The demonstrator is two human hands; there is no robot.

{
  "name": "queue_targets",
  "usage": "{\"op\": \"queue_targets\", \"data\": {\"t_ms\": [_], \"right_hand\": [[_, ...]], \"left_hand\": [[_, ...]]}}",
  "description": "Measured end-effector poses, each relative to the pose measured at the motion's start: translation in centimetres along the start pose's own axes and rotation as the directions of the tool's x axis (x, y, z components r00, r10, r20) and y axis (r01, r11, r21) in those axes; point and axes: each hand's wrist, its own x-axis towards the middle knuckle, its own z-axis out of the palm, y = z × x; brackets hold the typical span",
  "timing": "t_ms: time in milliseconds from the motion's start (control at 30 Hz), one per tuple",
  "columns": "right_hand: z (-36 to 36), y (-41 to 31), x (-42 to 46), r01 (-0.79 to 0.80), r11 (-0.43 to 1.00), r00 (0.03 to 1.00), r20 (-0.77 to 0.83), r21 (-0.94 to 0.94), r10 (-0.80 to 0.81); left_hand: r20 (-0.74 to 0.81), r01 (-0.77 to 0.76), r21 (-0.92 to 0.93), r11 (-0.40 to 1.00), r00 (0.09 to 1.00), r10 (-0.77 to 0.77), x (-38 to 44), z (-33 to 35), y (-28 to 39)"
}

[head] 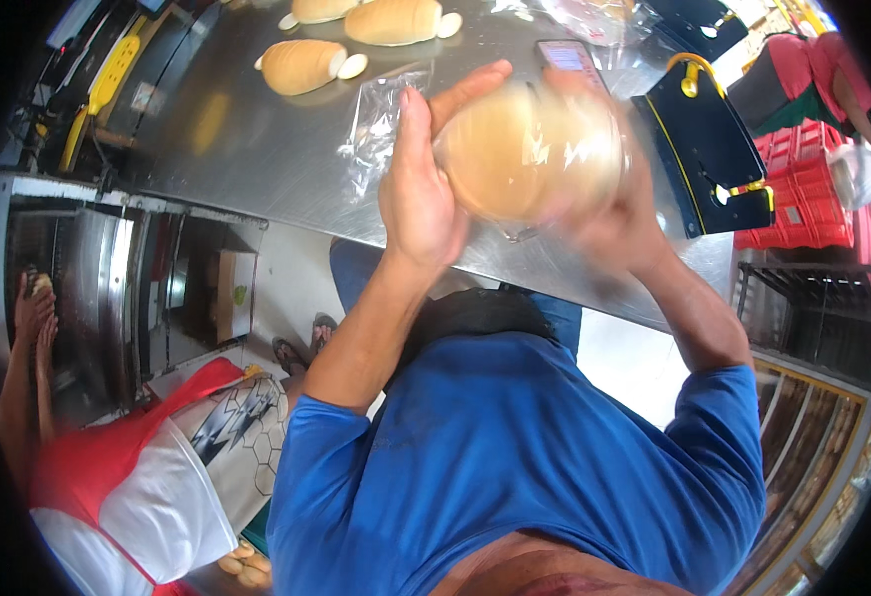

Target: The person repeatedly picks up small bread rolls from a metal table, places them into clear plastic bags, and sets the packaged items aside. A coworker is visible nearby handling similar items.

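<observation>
A rounded bread loaf in clear plastic film is held between my two hands above the steel table, partly blurred by motion. My left hand presses its palm side against the loaf's left end, thumb and fingers pointing up. At the other end my right hand grips the loaf, its fingers largely blurred. Just left of my left hand, a crumpled clear plastic bag lies on the steel tabletop. Farther back rest several sliced loaves, with separate pale end pieces beside them.
A phone lies behind my right hand. To the right stands a dark device with yellow trim, near red plastic crates. A co-worker in a red apron is at the left; a yellow slotted tool lies at the table's left side.
</observation>
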Motion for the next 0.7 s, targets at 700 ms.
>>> {"op": "queue_targets", "data": {"t_ms": [700], "right_hand": [[-16.7,2.6,-14.2,-0.357,0.834,0.64,-0.76,-0.421,-0.11]], "left_hand": [[0.636,0.252,0.606,0.755,0.417,-0.649,0.8,2.5,-4.5]]}}
